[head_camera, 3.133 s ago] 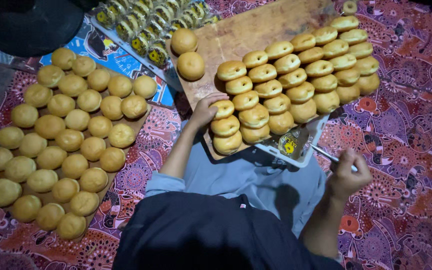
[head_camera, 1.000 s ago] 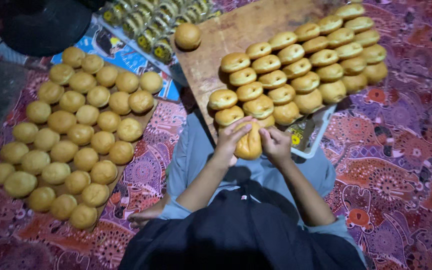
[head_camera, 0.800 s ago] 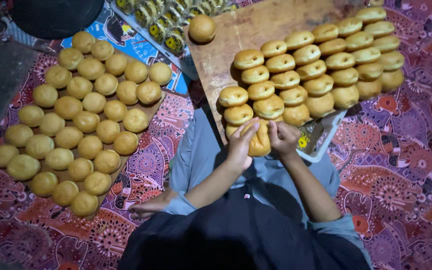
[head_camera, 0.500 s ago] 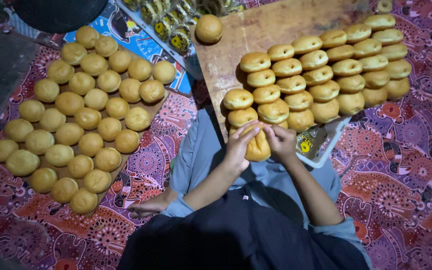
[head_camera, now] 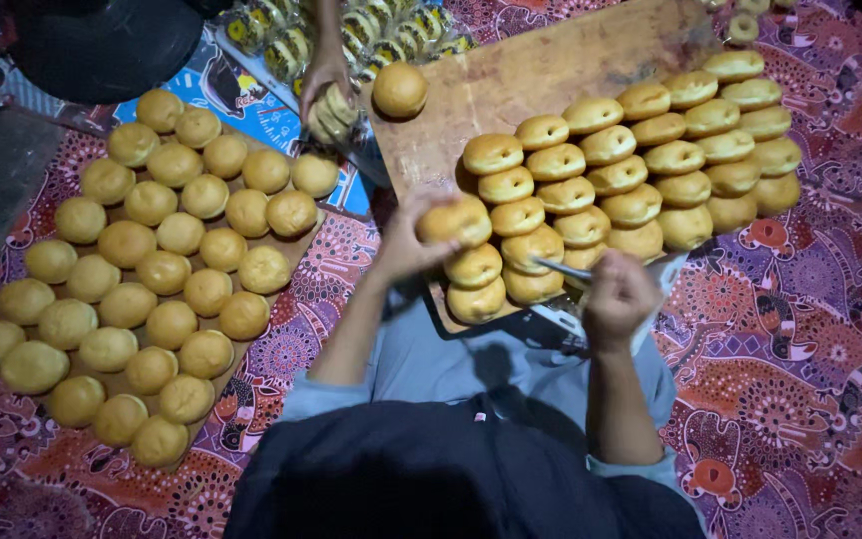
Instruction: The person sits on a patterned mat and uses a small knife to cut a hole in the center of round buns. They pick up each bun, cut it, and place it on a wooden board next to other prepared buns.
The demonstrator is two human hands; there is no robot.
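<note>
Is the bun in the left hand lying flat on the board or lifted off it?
Cannot tell. The left hand grips the bun at the stack's near end, hiding its underside.

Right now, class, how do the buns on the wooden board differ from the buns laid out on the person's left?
The board buns stand on edge, packed in touching rows; the left buns lie flat, domes up. The board buns show seams around their edges; the left buns show none. The left hand grips one board bun; no hand touches the left buns. Both are golden-brown and round.

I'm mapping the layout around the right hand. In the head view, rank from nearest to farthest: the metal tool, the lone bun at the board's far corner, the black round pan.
1. Metal tool: held in the right hand.
2. Lone bun: ahead-left, on the board's far corner.
3. Black round pan: far left corner.
</note>
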